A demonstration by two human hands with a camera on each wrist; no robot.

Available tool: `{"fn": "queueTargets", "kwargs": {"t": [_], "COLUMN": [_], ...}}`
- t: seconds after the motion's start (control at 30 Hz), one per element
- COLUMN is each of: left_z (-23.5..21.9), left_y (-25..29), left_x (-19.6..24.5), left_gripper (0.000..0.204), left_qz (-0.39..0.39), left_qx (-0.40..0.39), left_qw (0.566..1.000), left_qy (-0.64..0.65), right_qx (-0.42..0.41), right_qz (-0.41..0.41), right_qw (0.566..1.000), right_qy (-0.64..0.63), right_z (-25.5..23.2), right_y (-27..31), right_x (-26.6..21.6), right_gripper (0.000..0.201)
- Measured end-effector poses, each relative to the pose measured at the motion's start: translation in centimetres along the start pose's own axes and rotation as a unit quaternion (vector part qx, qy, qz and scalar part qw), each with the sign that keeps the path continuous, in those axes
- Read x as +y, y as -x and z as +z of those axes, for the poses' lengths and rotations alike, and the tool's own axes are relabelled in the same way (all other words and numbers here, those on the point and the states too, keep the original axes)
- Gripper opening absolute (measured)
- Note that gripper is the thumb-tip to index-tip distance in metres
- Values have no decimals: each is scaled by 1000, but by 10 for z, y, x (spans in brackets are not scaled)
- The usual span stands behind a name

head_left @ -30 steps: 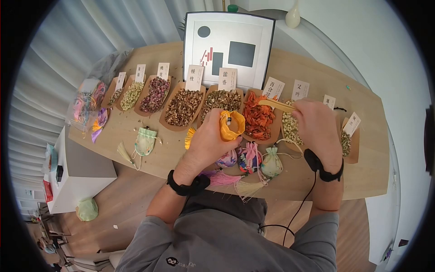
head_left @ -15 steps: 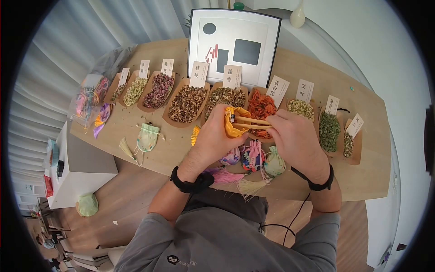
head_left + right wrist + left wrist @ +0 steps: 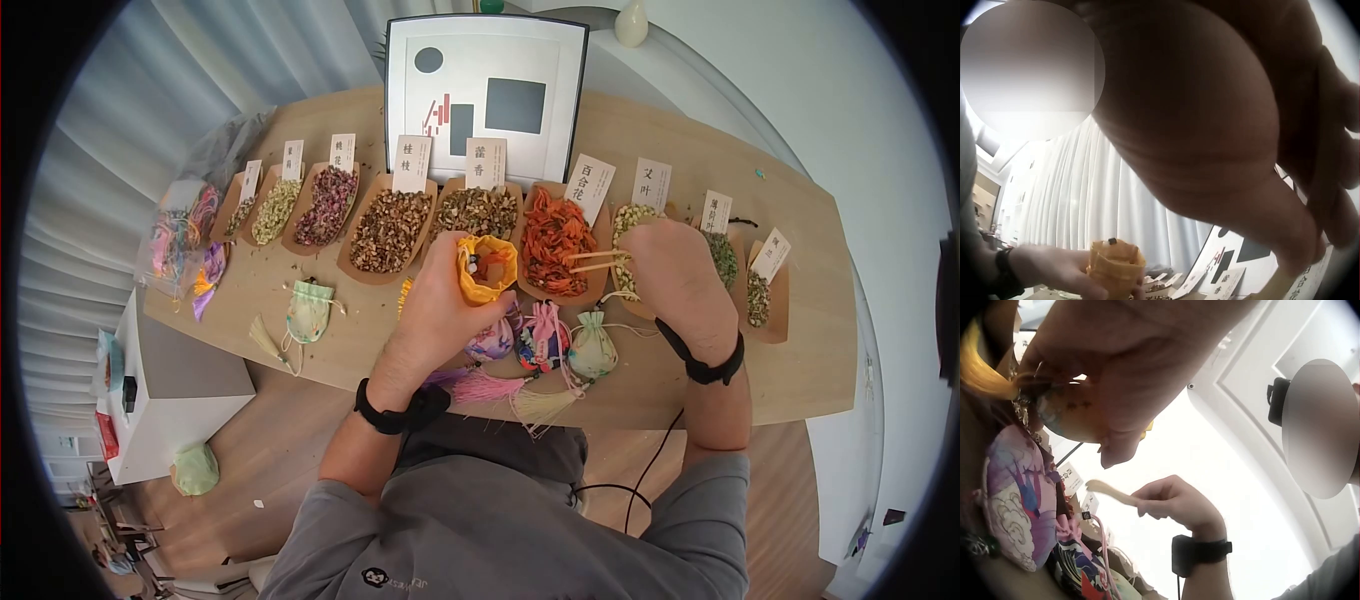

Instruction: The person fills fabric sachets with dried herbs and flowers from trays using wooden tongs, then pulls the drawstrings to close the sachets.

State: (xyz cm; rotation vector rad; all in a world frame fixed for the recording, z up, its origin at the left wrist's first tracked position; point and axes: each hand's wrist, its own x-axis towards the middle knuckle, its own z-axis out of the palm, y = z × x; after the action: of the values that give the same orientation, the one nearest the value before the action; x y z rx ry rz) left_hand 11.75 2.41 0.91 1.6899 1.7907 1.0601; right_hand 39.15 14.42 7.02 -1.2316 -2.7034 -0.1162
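My left hand (image 3: 438, 318) grips a yellow drawstring pouch (image 3: 484, 292), its mouth facing up. Inside the pouch, orange dried petals (image 3: 492, 264) show. Pinched in my right hand (image 3: 685, 285) are wooden tongs (image 3: 598, 256), pointing left over the right side of the tray of orange dried flowers (image 3: 560, 245). The left wrist view shows the tongs (image 3: 1113, 492) held between thumb and fingers, away from the pouch. A yellow tassel (image 3: 985, 365) hangs beside the left hand there. In the right wrist view the pouch (image 3: 1116, 275) stands upright in the left hand.
Paper trays of dried herbs (image 3: 390, 230) with name cards line the table (image 3: 400, 350). Several filled pouches (image 3: 593, 350) with tassels lie in front. A green pouch (image 3: 308, 312) and a plastic bag (image 3: 180, 235) are at left. A framed picture (image 3: 485, 60) stands behind.
The tongs moved left from over the trays into the pouch mouth, then back out to the right. Orange petals now show in the pouch. My left hand keeps its grip.
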Motion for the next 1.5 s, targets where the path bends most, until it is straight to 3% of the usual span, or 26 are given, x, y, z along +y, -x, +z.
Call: {"fn": "queueTargets", "kwargs": {"t": [0.07,0.2,0.37,0.87,1.0,1.3,1.5], "left_z": [-2,-3,-6,-4,-3,2,7], "left_y": [1,2,2,1,1,-1,-1], "left_x": [0,-2,1,2,2,0,-2], "left_gripper": [66,67,68,68,69,78,74], "left_qz": [2,-4,-2,2,-8,-41,-7], "left_qx": [1,5,3,10,5,-28,-16], "left_qw": [1000,1000,1000,1000,1000,999,1000], "left_qy": [1,-7,-5,-15,-22,-4,-16], "right_qx": [-1,-2,53,17,3,79,126], "right_qz": [-48,-48,-114,-106,-105,-82,-123], "right_qw": [999,997,991,993,993,993,983], "right_qy": [23,58,43,51,49,15,-55], "right_z": [-2,2,8,40,27,-25,-43], "right_y": [-2,-8,-18,-27,-24,-7,2], "right_x": [-3,1,0,7,8,3,-15], "right_gripper": [4,6,10,7,8,8,10]}}
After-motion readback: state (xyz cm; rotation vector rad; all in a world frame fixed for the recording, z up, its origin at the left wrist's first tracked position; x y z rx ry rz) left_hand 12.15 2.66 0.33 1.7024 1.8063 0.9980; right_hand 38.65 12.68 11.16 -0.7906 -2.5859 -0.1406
